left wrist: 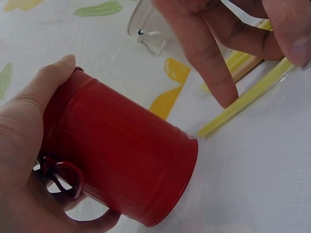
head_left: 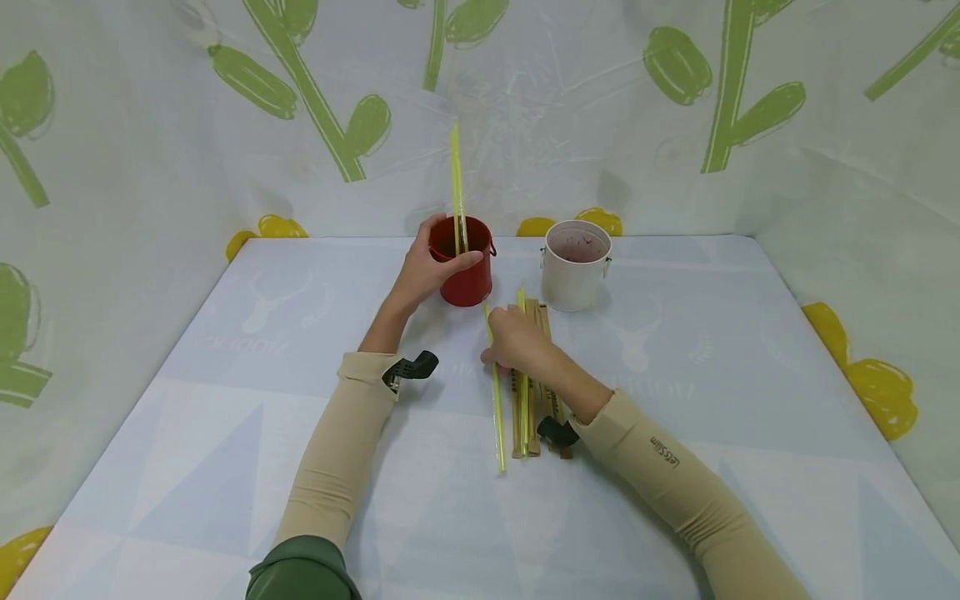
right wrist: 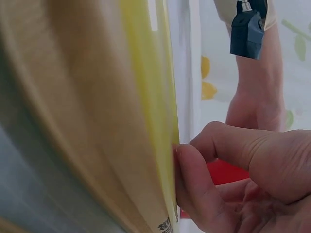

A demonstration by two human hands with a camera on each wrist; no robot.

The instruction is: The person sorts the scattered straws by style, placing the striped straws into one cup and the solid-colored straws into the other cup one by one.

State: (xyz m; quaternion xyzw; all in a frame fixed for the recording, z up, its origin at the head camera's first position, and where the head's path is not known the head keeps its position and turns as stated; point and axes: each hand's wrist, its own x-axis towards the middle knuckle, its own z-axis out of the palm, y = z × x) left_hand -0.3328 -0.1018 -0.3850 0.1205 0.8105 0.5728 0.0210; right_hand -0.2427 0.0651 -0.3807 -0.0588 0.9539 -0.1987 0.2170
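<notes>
My left hand grips a small red bucket, thumb at the near rim, fingers round the far side. Upright in that bucket stand thin yellow straws. In the left wrist view the red bucket shows a small looped handle on its side. Right of it, my right hand pinches one yellow straw in a clear wrapper, lying along the table. Beside and partly under this hand lie more yellow straws and several brown paper-wrapped sticks. The right wrist view shows the fingertips close to the yellow straws.
A white bucket with side handles stands to the right of the red one, beyond the brown sticks. The table has a pale patterned cover. Walls of printed sheeting rise behind it and along both sides.
</notes>
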